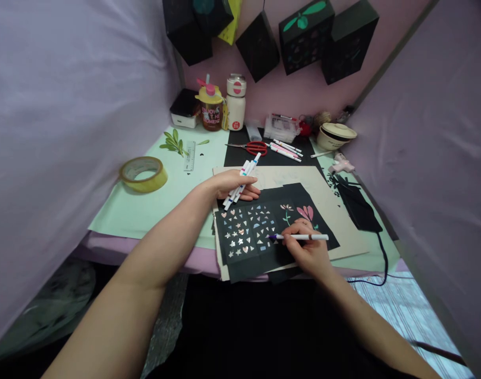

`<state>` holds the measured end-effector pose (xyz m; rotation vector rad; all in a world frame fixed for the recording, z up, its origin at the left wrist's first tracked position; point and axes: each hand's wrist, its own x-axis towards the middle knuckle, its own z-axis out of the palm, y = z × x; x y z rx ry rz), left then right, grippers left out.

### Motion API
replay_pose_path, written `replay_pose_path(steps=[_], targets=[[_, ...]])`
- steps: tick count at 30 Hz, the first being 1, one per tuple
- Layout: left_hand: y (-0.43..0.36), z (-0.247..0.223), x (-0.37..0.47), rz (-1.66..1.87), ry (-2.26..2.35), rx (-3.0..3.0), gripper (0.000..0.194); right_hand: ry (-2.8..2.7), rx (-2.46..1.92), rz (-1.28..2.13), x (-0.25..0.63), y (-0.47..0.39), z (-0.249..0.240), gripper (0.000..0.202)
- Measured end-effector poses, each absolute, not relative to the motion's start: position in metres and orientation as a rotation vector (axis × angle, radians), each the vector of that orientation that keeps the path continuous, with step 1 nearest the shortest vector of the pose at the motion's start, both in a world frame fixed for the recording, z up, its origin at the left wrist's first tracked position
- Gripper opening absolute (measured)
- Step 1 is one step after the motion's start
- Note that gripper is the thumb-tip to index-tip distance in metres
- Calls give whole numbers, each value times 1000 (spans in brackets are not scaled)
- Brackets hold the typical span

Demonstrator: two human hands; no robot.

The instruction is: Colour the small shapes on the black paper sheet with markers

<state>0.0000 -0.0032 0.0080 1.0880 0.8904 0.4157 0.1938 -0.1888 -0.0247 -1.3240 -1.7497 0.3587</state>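
My right hand (307,247) pinches a white marker (313,237) with a purple tip. The tip points left and meets the black paper (244,266) among small pale cut shapes, or just above it; I cannot tell which. Rows of hearts, stars and triangles cover the paper's left part. A pink flower (304,212) with green leaves and a smaller pale flower (287,208) are on its right part. Several white markers (240,184) lie in a bundle in my left hand (234,184), held under the thumb above the paper's upper left edge.
Red-handled scissors (257,148) and more markers (284,150) lie behind the board (343,247). Yellow tape (143,175), a ruler (189,156) and green leaves (172,142) are at left. A glue gun (342,163) lies right. Two drink bottles (236,108) stand behind; black boxes (306,34) hang above.
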Motion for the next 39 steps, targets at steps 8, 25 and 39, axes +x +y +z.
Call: replay_pose_path(steps=[8,25,39], targets=[[-3,7,-1,420,881,1085,9,-1803,-1292,381,194,-189,-24,15],[-3,8,0,418,893,1084,12,-1734,-1350,363,195,-188,-26,16],[-3,7,0,410,882,1099,12,-1764,-1315,362,196,-188,-27,17]])
